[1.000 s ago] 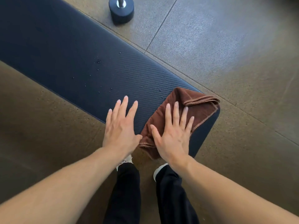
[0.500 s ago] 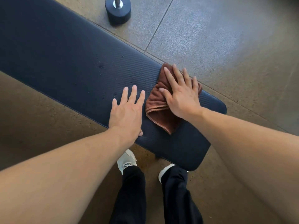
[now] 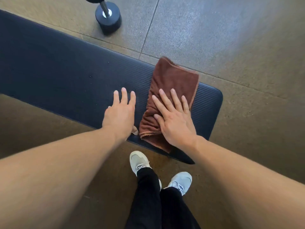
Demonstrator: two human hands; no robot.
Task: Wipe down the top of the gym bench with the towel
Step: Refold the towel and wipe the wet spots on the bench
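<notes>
Towel (image 3: 173, 83): brown, folded into a rough oblong with an orange-stitched hem, lying across the top of the gym bench (image 3: 66, 68) near its rounded end; its far edge overhangs the bench's far side at about 12 o'clock from your right hand, its bunched near corner reaches the near edge. Gym bench: dark blue, ribbed pad, running from the 9 o'clock side of the view to its end at roughly 3 o'clock; a few small specks show on the pad at about 10 o'clock from your left hand, too small to identify. Right hand (image 3: 175, 119): palm down, flat on the near half of the towel, fingers (image 3: 165, 100) straight and spread, pressing on the cloth and gripping nothing; the thumb lies on the wrinkled folds. Left hand (image 3: 119, 116): palm down on bare pad just beside the towel at its 9 o'clock, fingers extended and a little apart, holding nothing; the thumb tip shows at the bench's near edge, close to the towel's hem but whether it touches you cannot tell. Dumbbell (image 3: 108, 16): black head with a metal handle, on the floor (image 3: 231, 38) beyond the bench at 12 o'clock, well apart from the towel. Shoes (image 3: 140, 161): pale pair below black trouser legs, at 6 o'clock, on the near side of the bench.
</notes>
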